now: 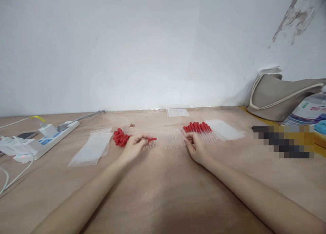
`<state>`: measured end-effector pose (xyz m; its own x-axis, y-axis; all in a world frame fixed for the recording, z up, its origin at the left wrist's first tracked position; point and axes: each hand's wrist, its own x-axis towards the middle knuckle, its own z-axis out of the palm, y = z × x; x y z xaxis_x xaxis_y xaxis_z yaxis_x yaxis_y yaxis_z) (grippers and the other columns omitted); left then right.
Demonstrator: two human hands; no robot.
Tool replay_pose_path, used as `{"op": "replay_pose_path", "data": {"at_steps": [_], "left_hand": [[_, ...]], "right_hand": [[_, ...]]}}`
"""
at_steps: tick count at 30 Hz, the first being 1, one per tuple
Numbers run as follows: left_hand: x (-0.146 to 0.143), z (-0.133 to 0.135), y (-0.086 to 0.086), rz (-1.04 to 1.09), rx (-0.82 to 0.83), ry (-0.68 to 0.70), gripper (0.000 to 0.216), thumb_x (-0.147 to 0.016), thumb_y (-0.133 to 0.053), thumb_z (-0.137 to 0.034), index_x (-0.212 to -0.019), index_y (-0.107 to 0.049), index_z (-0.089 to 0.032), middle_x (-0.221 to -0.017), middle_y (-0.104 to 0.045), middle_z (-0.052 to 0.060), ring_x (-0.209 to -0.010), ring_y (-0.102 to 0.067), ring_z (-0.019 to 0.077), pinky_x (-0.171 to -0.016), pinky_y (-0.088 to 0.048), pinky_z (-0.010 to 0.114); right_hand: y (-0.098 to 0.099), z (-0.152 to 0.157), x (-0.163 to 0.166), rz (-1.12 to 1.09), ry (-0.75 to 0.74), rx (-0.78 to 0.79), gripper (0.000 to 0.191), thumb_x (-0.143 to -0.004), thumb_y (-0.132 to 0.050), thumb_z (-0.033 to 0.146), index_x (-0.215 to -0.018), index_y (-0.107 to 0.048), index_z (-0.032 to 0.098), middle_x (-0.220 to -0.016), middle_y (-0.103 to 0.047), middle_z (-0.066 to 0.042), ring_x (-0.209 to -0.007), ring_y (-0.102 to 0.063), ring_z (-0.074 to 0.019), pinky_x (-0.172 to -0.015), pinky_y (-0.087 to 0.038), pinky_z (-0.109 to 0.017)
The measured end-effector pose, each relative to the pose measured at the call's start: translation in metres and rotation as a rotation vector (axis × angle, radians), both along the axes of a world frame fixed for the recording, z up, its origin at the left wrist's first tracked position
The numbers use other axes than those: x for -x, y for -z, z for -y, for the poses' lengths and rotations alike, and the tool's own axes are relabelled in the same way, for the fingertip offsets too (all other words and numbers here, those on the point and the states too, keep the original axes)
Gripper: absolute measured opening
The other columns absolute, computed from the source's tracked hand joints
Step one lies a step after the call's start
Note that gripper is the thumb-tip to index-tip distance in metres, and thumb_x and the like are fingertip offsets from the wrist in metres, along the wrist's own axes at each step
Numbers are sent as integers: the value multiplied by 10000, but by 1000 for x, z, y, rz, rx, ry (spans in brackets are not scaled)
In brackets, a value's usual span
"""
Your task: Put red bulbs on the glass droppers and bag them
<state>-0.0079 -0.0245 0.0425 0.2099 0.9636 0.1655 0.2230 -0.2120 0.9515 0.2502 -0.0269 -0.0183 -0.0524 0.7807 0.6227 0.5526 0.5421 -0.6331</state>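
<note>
My left hand (134,145) is closed in a pinch on a red rubber dropper bulb (152,139), whose narrow end points right. Just left of that hand lies a pile of similar red rubber bulbs (119,138). A row of thin clear glass tubes (173,139) lies side by side between my hands. At the right end of this row, my right hand (196,147) has its fingertips pinched on a glass tube, mostly hidden by the fingers. Droppers with red bulbs (197,127) fitted on their tubes lie in a row beyond and beside my right hand.
Clear plastic bags lie at the left (91,147), right (225,129) and back (177,112). A power strip (57,139) with chargers and cables stands left. On the right are a grey bag (277,94), a water bottle (309,108) and a blurred dark object (285,142).
</note>
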Motion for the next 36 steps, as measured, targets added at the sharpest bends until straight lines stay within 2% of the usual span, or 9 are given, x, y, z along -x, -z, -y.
{"op": "replay_pose_path", "data": {"at_steps": [4,8,12,15,20,27,32,36], "left_hand": [[-19,6,35,4,16,-10,196,-661,-636,-292,-725,-564,-121,-727,-642,49,-671,-604,147,-621,-466,246],[-20,6,47,36,-54,57,236,-673,-649,-280,-786,-489,-148,-710,-603,6,-642,-591,118,-595,-455,219],[-19,5,47,-41,-119,77,284,-736,-588,-307,-963,-506,-157,-882,-606,48,-754,-607,143,-675,-469,255],[-20,5,44,-147,-146,107,304,-775,-535,-333,-1023,-542,-155,-917,-626,74,-788,-610,168,-700,-475,282],[-21,7,39,-255,-280,93,253,-798,-498,-337,-943,-614,-165,-884,-635,61,-786,-594,168,-711,-467,279],[-23,11,39,-191,-188,168,251,-811,-476,-345,-885,-601,-139,-658,-603,19,-604,-557,122,-603,-459,234],[-21,15,37,-247,-185,198,256,-808,-472,-344,-877,-604,-136,-629,-577,6,-558,-518,107,-546,-423,210],[-20,18,32,-346,-264,210,235,-811,-468,-322,-838,-624,-149,-728,-613,23,-660,-537,129,-609,-418,223]], "right_hand": [[-9,7,9,130,-102,-73,216,-847,-385,284,-976,-525,183,-826,-587,-65,-767,-545,-167,-683,-430,-296],[-17,17,22,248,-162,-47,204,-841,-413,261,-946,-572,189,-752,-604,-39,-684,-545,-144,-660,-391,-288],[-15,20,26,334,-200,-74,203,-836,-432,230,-981,-572,203,-796,-627,-26,-700,-552,-127,-703,-334,-298],[-13,19,25,347,-199,-80,202,-837,-431,225,-977,-573,195,-797,-630,-27,-695,-548,-120,-709,-315,-296],[-16,20,25,369,-217,-63,210,-842,-421,241,-972,-576,187,-808,-635,-40,-693,-549,-122,-718,-306,-297],[-16,19,23,359,-294,-6,207,-842,-433,249,-966,-593,204,-788,-638,-34,-669,-546,-123,-721,-295,-302],[-17,16,21,398,-326,-19,217,-846,-431,249,-963,-612,219,-757,-636,-24,-663,-538,-118,-724,-260,-306],[-23,14,21,489,-332,-49,223,-840,-427,221,-947,-623,229,-773,-647,-19,-628,-515,-112,-702,-232,-309]]}}
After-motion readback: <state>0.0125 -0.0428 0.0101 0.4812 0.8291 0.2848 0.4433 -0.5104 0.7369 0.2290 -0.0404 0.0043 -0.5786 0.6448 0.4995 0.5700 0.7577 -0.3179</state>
